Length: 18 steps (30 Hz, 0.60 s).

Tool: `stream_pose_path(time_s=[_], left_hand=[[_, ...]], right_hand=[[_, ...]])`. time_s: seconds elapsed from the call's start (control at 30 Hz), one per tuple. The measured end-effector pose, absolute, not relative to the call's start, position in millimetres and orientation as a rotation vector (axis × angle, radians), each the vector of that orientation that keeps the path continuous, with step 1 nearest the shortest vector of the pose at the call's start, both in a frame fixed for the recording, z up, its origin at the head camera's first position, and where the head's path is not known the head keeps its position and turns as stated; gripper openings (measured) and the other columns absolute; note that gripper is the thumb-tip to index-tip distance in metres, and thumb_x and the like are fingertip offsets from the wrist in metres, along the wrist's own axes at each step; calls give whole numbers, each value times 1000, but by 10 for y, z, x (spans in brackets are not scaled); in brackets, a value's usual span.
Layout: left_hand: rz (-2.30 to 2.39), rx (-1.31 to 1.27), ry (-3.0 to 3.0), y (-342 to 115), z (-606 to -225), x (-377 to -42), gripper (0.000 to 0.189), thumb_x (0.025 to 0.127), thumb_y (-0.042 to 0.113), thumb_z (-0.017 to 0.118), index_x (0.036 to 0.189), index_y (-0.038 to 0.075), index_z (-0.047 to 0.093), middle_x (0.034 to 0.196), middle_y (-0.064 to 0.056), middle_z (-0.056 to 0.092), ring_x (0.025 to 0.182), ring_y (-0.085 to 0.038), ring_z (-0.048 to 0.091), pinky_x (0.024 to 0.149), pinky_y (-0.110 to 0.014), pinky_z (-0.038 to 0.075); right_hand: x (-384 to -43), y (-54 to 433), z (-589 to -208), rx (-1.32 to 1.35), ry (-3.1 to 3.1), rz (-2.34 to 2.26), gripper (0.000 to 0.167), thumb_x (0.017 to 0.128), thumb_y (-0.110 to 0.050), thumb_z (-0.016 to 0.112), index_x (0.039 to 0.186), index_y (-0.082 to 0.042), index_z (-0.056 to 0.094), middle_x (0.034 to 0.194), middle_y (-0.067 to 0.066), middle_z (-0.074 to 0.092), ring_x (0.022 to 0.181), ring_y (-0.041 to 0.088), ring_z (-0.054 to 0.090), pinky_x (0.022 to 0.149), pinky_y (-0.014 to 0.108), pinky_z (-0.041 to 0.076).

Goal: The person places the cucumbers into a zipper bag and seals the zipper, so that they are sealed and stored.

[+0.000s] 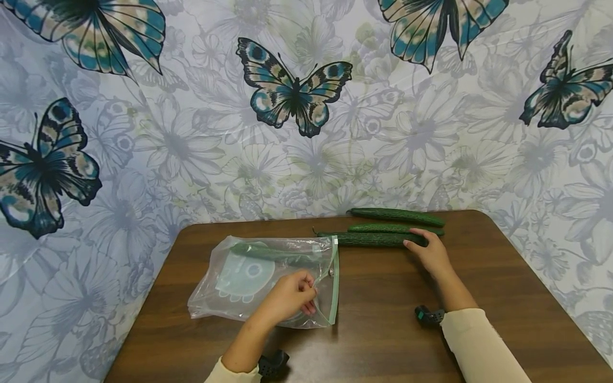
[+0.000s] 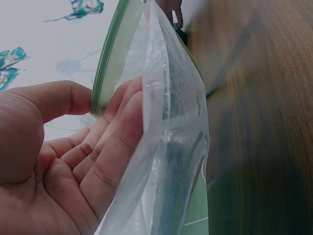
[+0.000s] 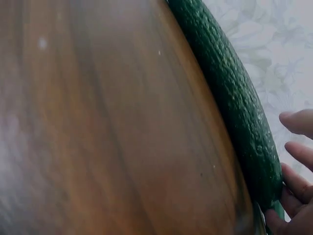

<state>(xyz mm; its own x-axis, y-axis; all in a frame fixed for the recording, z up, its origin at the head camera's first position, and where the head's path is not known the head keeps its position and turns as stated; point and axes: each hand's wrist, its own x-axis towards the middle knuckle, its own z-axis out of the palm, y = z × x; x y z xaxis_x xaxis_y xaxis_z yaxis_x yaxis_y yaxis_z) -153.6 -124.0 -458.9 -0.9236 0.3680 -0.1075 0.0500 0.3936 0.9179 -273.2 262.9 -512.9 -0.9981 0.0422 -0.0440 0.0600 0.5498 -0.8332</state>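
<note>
A clear zip bag (image 1: 287, 250) with a green-edged mouth and a pale printed panel lies at the table's left, its mouth facing right. Inside it, a cucumber (image 1: 254, 251) shows through the plastic. My left hand (image 1: 287, 295) pinches the near side of the mouth between thumb and fingers; in the left wrist view the green zip strip (image 2: 105, 63) passes by the thumb tip. My right hand (image 1: 433, 255) holds the right end of the nearest loose cucumber (image 1: 371, 239), thumb on the near side and fingers over the far side. In the right wrist view this cucumber (image 3: 234, 103) lies along the table.
Two more cucumbers, a middle one (image 1: 378, 228) and a back one (image 1: 397, 215), lie behind the held one near the table's far edge. A butterfly-patterned backdrop (image 1: 191, 175) rises right behind the brown wooden table (image 1: 378, 330). Dark wrist devices sit on both wrists.
</note>
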Motion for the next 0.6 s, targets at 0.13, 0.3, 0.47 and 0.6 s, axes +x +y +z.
stream_pose_path(time_s=[0.13, 0.3, 0.47, 0.6], left_hand=[[1532, 361, 2365, -1234, -4603, -1545, 6, 97, 6, 59, 97, 0, 58, 73, -11, 70, 61, -23, 72, 58, -40, 63], [1528, 361, 2367, -1242, -4611, -1550, 5, 97, 6, 59, 96, 1, 58, 73, -10, 70, 61, -22, 72, 57, -39, 63], [1527, 359, 2368, -1249, -4615, -1554, 5, 97, 6, 59, 96, 1, 57, 73, -10, 70, 60, -22, 72, 57, -36, 63], [1529, 360, 2371, -1259, -4615, -1556, 5, 96, 6, 59, 96, 1, 57, 73, -10, 70, 60, -22, 72, 56, -37, 63]], right_hand=[[-2743, 2665, -5127, 90, 2774, -1412, 62, 98, -36, 66, 149, -7, 47, 163, 27, 26, 150, 52, 20, 119, 71, 20], [-2752, 2659, -5120, 50, 2824, -1297, 60, 97, -29, 68, 148, -4, 48, 159, 30, 28, 146, 55, 23, 116, 72, 25], [-2771, 2683, -5135, 11, 2843, -1246, 60, 95, -38, 70, 143, -6, 53, 154, 31, 30, 143, 55, 25, 113, 73, 28], [-2775, 2738, -5162, 23, 2758, -1293, 64, 94, -47, 70, 142, -10, 51, 160, 28, 27, 147, 55, 22, 114, 73, 26]])
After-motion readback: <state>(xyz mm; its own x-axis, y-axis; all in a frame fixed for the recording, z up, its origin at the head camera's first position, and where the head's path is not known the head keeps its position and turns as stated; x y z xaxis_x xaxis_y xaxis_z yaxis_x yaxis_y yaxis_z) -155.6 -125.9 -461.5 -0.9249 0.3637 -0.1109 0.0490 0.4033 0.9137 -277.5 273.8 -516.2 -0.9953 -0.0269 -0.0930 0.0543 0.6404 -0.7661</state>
